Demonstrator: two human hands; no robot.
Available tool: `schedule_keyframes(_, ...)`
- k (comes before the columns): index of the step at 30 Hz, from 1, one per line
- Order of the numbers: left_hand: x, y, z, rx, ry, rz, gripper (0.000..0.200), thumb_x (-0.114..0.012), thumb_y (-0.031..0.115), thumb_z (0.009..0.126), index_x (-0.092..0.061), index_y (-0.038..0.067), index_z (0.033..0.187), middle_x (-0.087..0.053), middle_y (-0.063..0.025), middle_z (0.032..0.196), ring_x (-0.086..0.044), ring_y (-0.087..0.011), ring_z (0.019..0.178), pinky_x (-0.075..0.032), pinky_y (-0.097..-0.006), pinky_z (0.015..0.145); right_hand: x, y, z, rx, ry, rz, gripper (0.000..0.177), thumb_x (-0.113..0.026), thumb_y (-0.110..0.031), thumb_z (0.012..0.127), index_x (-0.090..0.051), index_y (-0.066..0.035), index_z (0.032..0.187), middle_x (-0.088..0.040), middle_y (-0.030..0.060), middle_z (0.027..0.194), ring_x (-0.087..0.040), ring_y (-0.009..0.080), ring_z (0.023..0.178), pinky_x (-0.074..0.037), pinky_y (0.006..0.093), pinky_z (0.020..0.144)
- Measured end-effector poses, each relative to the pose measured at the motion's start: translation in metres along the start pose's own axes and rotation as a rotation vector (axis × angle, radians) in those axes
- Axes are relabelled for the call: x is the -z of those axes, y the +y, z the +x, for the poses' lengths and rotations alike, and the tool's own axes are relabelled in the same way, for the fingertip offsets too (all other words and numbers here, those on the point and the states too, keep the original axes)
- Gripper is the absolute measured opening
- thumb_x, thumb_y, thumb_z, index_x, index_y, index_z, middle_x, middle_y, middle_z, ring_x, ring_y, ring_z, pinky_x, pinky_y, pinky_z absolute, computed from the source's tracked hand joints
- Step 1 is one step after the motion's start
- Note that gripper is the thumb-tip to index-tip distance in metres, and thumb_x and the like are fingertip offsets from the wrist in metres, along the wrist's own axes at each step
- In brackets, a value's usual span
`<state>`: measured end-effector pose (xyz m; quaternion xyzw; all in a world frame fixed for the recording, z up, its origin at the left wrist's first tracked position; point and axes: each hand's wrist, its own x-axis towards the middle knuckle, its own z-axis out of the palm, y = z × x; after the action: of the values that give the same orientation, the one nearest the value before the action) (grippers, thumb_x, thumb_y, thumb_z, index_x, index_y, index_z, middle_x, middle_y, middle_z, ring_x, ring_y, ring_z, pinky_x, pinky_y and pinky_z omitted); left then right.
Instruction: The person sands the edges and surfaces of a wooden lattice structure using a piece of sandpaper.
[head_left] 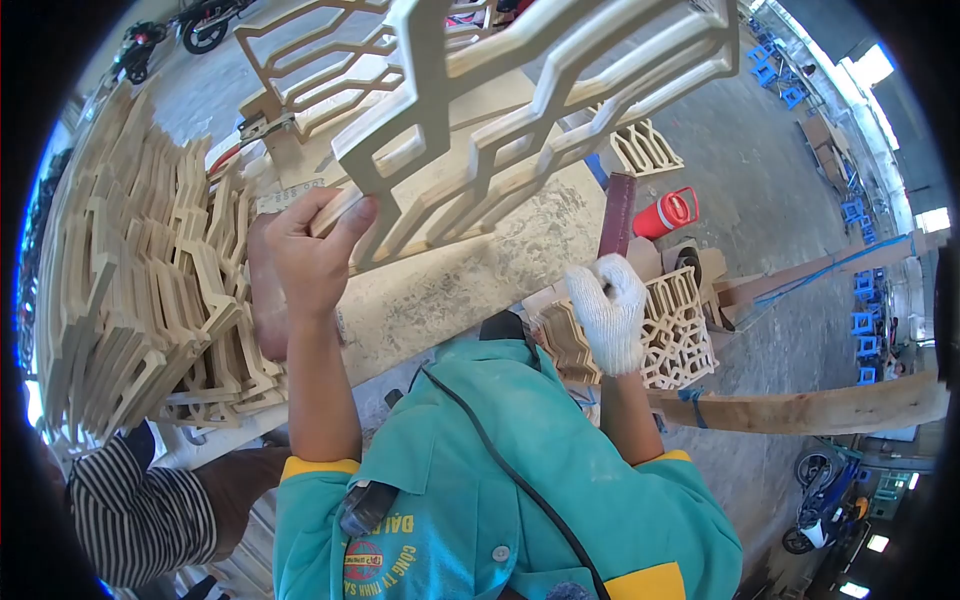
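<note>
My bare left hand (318, 240) is closed on the lower left corner of a pale wooden lattice panel (432, 112), thumb on its near side. The panel is raised and tilted above the dusty worktable (450, 290), and its top runs out of view. My right hand (608, 312), in a white knitted glove, is closed around the lower end of a flat maroon sanding stick (617, 215). The stick points away from me and is apart from the panel. A maroon pad (266, 290) lies on the table, partly hidden behind my left hand and forearm.
Many similar wooden lattice pieces (110, 260) are stacked at the left. Another panel (320, 75) stands at the table's far side. Right of the table are a red bottle (663, 214), more lattice panels (682, 345) and a long wooden beam (810, 405). A person's striped sleeve (145, 510) shows lower left.
</note>
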<state>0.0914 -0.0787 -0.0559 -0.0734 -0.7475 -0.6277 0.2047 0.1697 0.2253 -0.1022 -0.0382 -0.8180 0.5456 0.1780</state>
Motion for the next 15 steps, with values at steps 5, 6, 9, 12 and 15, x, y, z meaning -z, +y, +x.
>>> schedule_keyframes(5, 0.002, 0.048, 0.016, -0.030, -0.121, 0.386, 0.028, -0.082, 0.025, 0.080, -0.074, 0.000, 0.090, -0.067, -0.0024, 0.074, -0.057, -0.0089, 0.068, -0.044, -0.0248, 0.063, -0.001, -0.005, 0.003, -0.249, 0.063, 0.293, 0.028, -0.069, -0.013, 0.089, -0.049, -0.010, 0.071, -0.044, -0.0049, 0.055, -0.038, 0.0020, 0.046, -0.029, 0.0212, 0.043)
schedule_keyframes(6, -0.002, 0.055, 0.020, -0.034, -0.153, 0.485, 0.031, -0.082, 0.027, 0.079, -0.074, 0.000, 0.090, -0.067, -0.0035, 0.074, -0.058, -0.0098, 0.066, -0.045, -0.0255, 0.063, 0.004, 0.010, 0.004, -0.275, 0.059, 0.319, 0.027, -0.069, -0.015, 0.090, -0.049, -0.010, 0.071, -0.044, -0.0045, 0.054, -0.038, 0.0025, 0.045, -0.028, 0.0213, 0.042)
schedule_keyframes(9, -0.016, 0.066, 0.033, -0.027, -0.264, 0.711, 0.039, -0.081, 0.038, 0.076, -0.076, 0.003, 0.092, -0.068, -0.0072, 0.071, -0.061, -0.0152, 0.063, -0.046, -0.0284, 0.063, 0.005, 0.035, 0.005, -0.389, 0.046, 0.454, 0.027, -0.069, -0.021, 0.090, -0.051, -0.011, 0.072, -0.045, -0.0021, 0.051, -0.038, 0.0060, 0.039, -0.028, 0.0226, 0.038)
schedule_keyframes(12, -0.028, 0.059, 0.041, -0.029, -0.358, 0.859, 0.046, -0.077, 0.049, 0.075, -0.076, 0.006, 0.089, -0.068, -0.0099, 0.069, -0.064, -0.0229, 0.064, -0.048, -0.0336, 0.063, 0.003, 0.055, 0.001, -0.519, 0.053, 0.496, 0.028, -0.070, -0.021, 0.090, -0.051, -0.010, 0.072, -0.046, -0.0018, 0.052, -0.040, 0.0070, 0.039, -0.030, 0.0233, 0.037)
schedule_keyframes(15, -0.035, 0.054, 0.048, -0.037, -0.428, 0.928, 0.045, -0.075, 0.051, 0.076, -0.075, 0.006, 0.085, -0.068, -0.0105, 0.068, -0.065, -0.0262, 0.064, -0.048, -0.0360, 0.063, 0.004, 0.069, -0.005, -0.629, 0.049, 0.477, 0.030, -0.072, -0.022, 0.088, -0.052, -0.009, 0.071, -0.049, -0.0011, 0.056, -0.044, 0.0078, 0.042, -0.033, 0.0241, 0.039)
